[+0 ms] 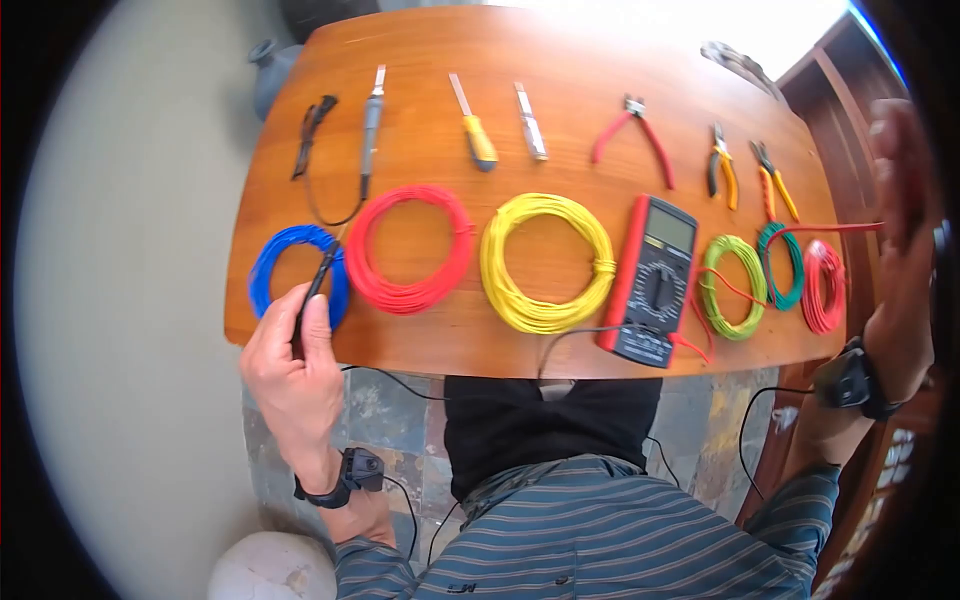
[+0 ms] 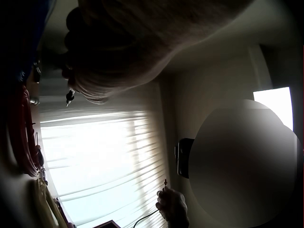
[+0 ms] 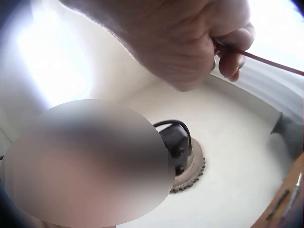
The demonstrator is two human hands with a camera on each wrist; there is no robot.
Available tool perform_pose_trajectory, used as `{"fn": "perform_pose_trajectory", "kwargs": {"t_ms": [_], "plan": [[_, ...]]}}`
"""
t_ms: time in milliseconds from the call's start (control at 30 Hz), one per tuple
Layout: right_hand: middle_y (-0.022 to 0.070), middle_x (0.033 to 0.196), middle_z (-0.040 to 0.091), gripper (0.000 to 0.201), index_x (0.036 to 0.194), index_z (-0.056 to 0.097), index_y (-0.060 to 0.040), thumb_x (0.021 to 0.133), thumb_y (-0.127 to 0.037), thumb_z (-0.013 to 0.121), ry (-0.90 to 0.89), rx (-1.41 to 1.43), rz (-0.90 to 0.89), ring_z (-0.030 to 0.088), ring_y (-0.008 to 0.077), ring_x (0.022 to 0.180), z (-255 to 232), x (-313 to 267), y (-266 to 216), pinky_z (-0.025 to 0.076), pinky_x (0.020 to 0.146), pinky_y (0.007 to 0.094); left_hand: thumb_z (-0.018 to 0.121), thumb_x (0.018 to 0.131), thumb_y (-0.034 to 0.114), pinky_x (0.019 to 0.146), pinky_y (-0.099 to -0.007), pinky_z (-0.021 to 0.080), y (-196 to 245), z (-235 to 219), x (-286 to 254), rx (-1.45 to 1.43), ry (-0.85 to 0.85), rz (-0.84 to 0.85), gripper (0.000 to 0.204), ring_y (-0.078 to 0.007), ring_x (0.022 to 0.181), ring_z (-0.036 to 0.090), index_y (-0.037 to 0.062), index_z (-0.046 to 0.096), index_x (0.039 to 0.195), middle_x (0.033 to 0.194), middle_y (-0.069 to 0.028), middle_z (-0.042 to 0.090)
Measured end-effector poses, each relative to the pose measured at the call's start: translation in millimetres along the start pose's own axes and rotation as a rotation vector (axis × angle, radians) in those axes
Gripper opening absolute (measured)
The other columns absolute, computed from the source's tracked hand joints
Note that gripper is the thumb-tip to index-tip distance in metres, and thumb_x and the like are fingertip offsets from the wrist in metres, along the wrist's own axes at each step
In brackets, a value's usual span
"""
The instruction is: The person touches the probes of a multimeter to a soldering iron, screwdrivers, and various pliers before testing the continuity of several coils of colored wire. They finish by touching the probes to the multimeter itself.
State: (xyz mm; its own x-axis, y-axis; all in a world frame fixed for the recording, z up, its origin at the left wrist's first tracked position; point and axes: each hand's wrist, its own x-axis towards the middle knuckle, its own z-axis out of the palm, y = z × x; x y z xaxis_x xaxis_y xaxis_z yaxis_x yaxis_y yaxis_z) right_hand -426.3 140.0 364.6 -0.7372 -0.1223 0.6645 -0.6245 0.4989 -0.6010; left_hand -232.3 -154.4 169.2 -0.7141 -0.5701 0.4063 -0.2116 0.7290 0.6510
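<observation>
In the head view the left hand (image 1: 290, 350) pinches a black probe (image 1: 318, 285) over the blue wire coil (image 1: 265, 270), its tip pointing up toward the red coil. The right hand (image 1: 905, 210) is raised at the far right, a red lead (image 1: 840, 228) running to it from the table; in the right wrist view its curled fingers grip the red lead (image 3: 270, 62). A red and black multimeter (image 1: 655, 285) lies near the front edge, with a black and a red lead at its lower end. The left wrist view shows the left hand (image 2: 118, 52) dark, a probe tip (image 2: 70, 98) poking out.
Beside the multimeter lie a yellow coil (image 1: 548, 262), a red coil (image 1: 410, 250) and several smaller coils. Along the back of the wooden table (image 1: 570, 60) are a soldering iron (image 1: 371, 130), a screwdriver (image 1: 474, 125), red-handled cutters (image 1: 634, 130) and two pliers. A shelf stands at the right.
</observation>
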Motion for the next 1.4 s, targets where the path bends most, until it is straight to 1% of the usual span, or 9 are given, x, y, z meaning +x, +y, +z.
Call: {"fn": "perform_pose_trajectory", "kwargs": {"t_ms": [100, 433, 567, 667, 700, 767, 900, 1200, 1400], "plan": [[0.0139, 0.076, 0.068, 0.035, 0.079, 0.057, 0.0004, 0.109, -0.016, 0.057, 0.188, -0.038, -0.044, 0.045, 0.0078, 0.048, -69, 5, -10, 0.033, 0.044, 0.0227, 0.072, 0.105, 0.008, 0.066, -0.0287, 0.050, 8, 9, -2, -0.041, -0.028, 0.032, 0.015, -0.0119, 0.075, 0.062, -0.0037, 0.076, 0.114, 0.089, -0.0081, 0.075], [0.0069, 0.084, 0.065, 0.034, 0.092, 0.058, -0.0035, 0.116, -0.027, 0.051, 0.669, -0.054, -0.359, 0.043, 0.0091, 0.053, -233, -29, 17, 0.035, 0.048, 0.0188, 0.073, 0.105, 0.010, 0.065, -0.0283, 0.046, 50, 21, -14, -0.071, -0.060, 0.024, 0.015, -0.0104, 0.071, 0.055, -0.0029, 0.075, 0.111, 0.082, -0.0046, 0.068], [0.0072, 0.072, 0.056, 0.033, 0.094, 0.056, -0.0019, 0.116, -0.027, 0.053, 0.504, -0.268, -0.290, 0.039, 0.0084, 0.050, -212, -65, 34, 0.031, 0.045, 0.0200, 0.075, 0.102, 0.006, 0.063, -0.0280, 0.045, 56, 48, -21, -0.245, -0.162, 0.169, 0.012, -0.0113, 0.071, 0.055, -0.0029, 0.074, 0.109, 0.085, -0.0050, 0.066], [0.0086, 0.072, 0.059, 0.027, 0.095, 0.058, -0.0037, 0.115, -0.021, 0.057, 0.319, 0.089, -0.027, 0.042, 0.0069, 0.048, -187, -101, 62, 0.029, 0.041, 0.0197, 0.074, 0.102, 0.006, 0.061, -0.0325, 0.043, 70, 66, -27, -0.232, -0.277, 0.153, 0.012, -0.0146, 0.067, 0.051, -0.0022, 0.074, 0.110, 0.082, -0.0069, 0.062], [0.0059, 0.091, 0.073, 0.015, 0.118, 0.064, -0.0047, 0.114, -0.017, 0.056, 0.338, 0.039, 0.175, 0.046, 0.0067, 0.057, -177, -126, 68, 0.036, 0.053, 0.0258, 0.074, 0.102, 0.006, 0.061, -0.0325, 0.043, 69, 74, -29, -0.240, -0.285, 0.166, 0.012, -0.0146, 0.067, 0.051, -0.0022, 0.074, 0.110, 0.082, -0.0069, 0.062], [0.0047, 0.094, 0.071, 0.015, 0.118, 0.059, -0.0052, 0.116, -0.019, 0.054, 0.177, -0.042, 0.205, 0.045, 0.0047, 0.066, -127, -148, 87, 0.035, 0.055, 0.0252, 0.074, 0.102, 0.007, 0.061, -0.0322, 0.043, 67, 86, -31, -0.239, -0.280, 0.205, 0.012, -0.0170, 0.066, 0.052, -0.0022, 0.074, 0.110, 0.082, -0.0080, 0.062], [0.0192, 0.093, 0.069, 0.010, 0.114, 0.055, -0.0021, 0.110, -0.011, 0.056, -0.150, -0.381, 0.118, 0.070, 0.0420, 0.072, -63, -190, 149, 0.051, 0.059, 0.0495, 0.072, 0.101, 0.002, 0.068, -0.0338, 0.050, 68, 99, -36, -0.157, -0.250, 0.265, 0.010, -0.0241, 0.076, 0.062, -0.0025, 0.073, 0.109, 0.092, -0.0123, 0.064], [0.0098, 0.082, 0.059, 0.018, 0.092, 0.057, -0.0054, 0.083, 0.000, 0.071, -0.256, -0.472, -0.083, 0.064, 0.0272, 0.067, -18, -213, 183, 0.050, 0.058, 0.0386, 0.070, 0.100, -0.002, 0.085, -0.0433, 0.058, 69, 117, -39, -0.011, -0.183, 0.344, 0.014, -0.0374, 0.104, 0.071, -0.0027, 0.071, 0.114, 0.120, -0.0159, 0.068], [0.0132, 0.078, 0.059, 0.020, 0.099, 0.059, -0.0025, 0.087, 0.006, 0.072, -0.372, -0.344, -0.142, 0.063, 0.0333, 0.065, -36, -201, 196, 0.049, 0.058, 0.0409, 0.069, 0.102, 0.002, 0.086, -0.0446, 0.057, 75, 115, -47, 0.048, -0.253, 0.286, 0.014, -0.0383, 0.104, 0.070, -0.0023, 0.069, 0.115, 0.121, -0.0172, 0.067]]}}
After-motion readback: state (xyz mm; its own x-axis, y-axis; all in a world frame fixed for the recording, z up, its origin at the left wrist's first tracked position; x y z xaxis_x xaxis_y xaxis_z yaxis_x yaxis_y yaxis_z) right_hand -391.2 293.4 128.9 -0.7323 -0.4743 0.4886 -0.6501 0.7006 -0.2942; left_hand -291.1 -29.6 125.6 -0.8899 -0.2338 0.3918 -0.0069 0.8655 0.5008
